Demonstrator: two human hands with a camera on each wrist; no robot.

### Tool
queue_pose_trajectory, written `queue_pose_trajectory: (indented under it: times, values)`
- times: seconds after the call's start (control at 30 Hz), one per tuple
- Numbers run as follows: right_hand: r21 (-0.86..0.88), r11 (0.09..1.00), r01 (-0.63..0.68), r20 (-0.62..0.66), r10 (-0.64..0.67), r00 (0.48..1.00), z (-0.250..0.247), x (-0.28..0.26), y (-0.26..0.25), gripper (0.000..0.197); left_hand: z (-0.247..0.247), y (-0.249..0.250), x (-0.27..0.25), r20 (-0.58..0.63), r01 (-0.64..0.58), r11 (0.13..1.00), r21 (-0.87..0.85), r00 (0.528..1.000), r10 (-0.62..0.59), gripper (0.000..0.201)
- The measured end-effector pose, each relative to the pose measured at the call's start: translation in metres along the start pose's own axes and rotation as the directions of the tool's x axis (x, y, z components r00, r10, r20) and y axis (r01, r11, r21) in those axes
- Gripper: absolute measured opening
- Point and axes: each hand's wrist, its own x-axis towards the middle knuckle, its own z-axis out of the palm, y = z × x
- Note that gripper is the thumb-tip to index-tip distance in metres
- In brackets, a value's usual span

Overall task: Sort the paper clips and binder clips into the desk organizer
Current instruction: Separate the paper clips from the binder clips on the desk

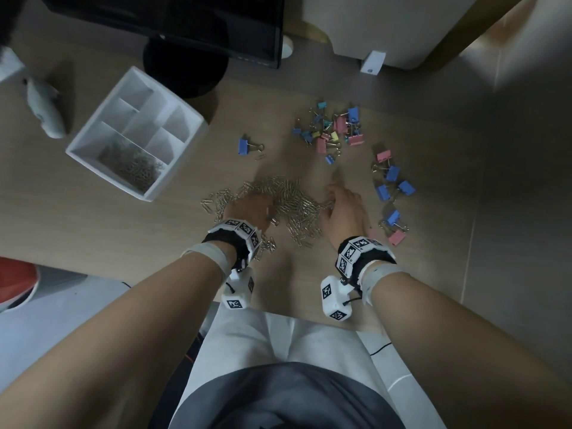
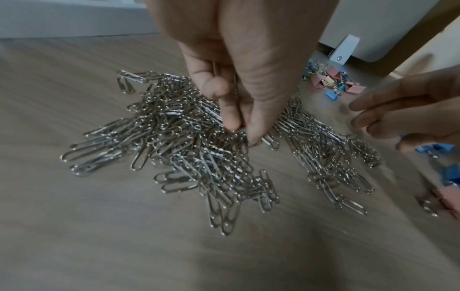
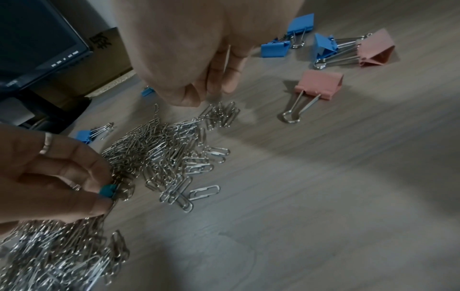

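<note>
A big heap of silver paper clips (image 1: 288, 199) lies on the wooden desk in front of me. My left hand (image 2: 240, 133) reaches into the heap, and its thumb and forefinger pinch a small teal binder clip (image 3: 107, 190) buried among the paper clips. My right hand (image 3: 211, 92) hovers over the heap's right edge with relaxed fingers, holding nothing. The white desk organizer (image 1: 93, 131) stands at the back left; its front compartment holds paper clips (image 1: 130, 164), and its other compartments look bare. Coloured binder clips (image 1: 334, 128) lie heaped behind the paper clips.
More blue and pink binder clips (image 1: 390, 184) are scattered to the right of my right hand. One blue binder clip (image 1: 246, 146) lies alone between organizer and heap. A monitor stand (image 1: 185, 63) is behind the organizer, and a white box (image 1: 371, 26) at the back right.
</note>
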Motion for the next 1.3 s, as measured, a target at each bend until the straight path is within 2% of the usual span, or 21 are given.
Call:
queue_pose_trajectory:
  times: [0.2, 0.37, 0.47, 0.6, 0.7, 0.87, 1.0, 1.13, 1.3]
  values:
    - [0.005, 1.000, 0.008, -0.007, -0.008, 1.000, 0.002, 0.002, -0.015, 0.043, -0.003, -0.002, -0.002, -0.008, -0.014, 1.000, -0.014, 1.000, 0.014, 0.012]
    - [0.006, 0.999, 0.032, -0.013, -0.031, 0.999, 0.001, 0.004, -0.022, 0.044, 0.001, -0.007, -0.003, -0.071, -0.060, 0.996, -0.073, 0.996, 0.055, 0.018]
    - [0.000, 0.999, 0.036, -0.015, -0.036, 0.999, 0.003, 0.005, -0.024, 0.043, -0.002, -0.007, -0.002, -0.044, -0.068, 0.997, -0.027, 0.997, 0.067, 0.010]
    - [-0.003, 1.000, 0.026, 0.005, -0.026, 1.000, 0.006, 0.006, -0.027, 0.044, -0.009, -0.010, -0.001, -0.024, -0.083, 0.995, -0.062, 0.996, 0.081, 0.016]
    - [0.010, 1.000, 0.012, 0.027, -0.012, 1.000, 0.007, 0.009, -0.029, 0.043, -0.022, -0.012, 0.002, -0.074, -0.066, 0.986, -0.152, 0.996, 0.055, 0.020]
    - [-0.052, 0.998, -0.037, 0.104, 0.042, 0.994, 0.003, 0.018, -0.034, 0.046, -0.055, -0.014, 0.012, -0.244, -0.059, 0.959, -0.276, 0.970, -0.010, 0.018]
    - [-0.114, 0.988, -0.108, 0.154, 0.125, 0.980, 0.005, 0.030, -0.033, 0.052, -0.067, -0.014, 0.030, -0.252, -0.072, 0.944, -0.321, 0.968, -0.012, 0.015]
    - [-0.087, 0.983, -0.160, 0.162, 0.172, 0.972, 0.003, 0.043, -0.040, 0.058, -0.073, -0.010, 0.046, -0.259, -0.097, 0.940, -0.328, 0.966, 0.009, 0.019]
    - [0.003, 0.993, -0.115, 0.090, 0.114, 0.989, 0.002, 0.061, -0.058, 0.059, -0.094, -0.009, 0.071, -0.297, -0.136, 0.939, -0.315, 0.954, 0.038, 0.030]
